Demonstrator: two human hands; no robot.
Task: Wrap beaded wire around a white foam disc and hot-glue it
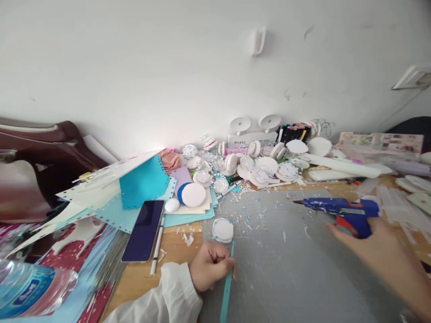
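Left hand (213, 267): closed, thumb and fingers pinching one teal strip (226, 298), upright over the near left part of a grey mat (279, 273). Right hand (377, 244): gripping one blue glue gun (343, 207), nozzle towards the left, above the mat's right side. White disc (223, 230), one, blue dots at rim: on the mat, just beyond the left hand. Dark phone (144, 231), one; white pen (157, 246), one, alongside: left on the wooden counter (133, 285).

A loose, creased white sleeve (175, 291) covers the left forearm.
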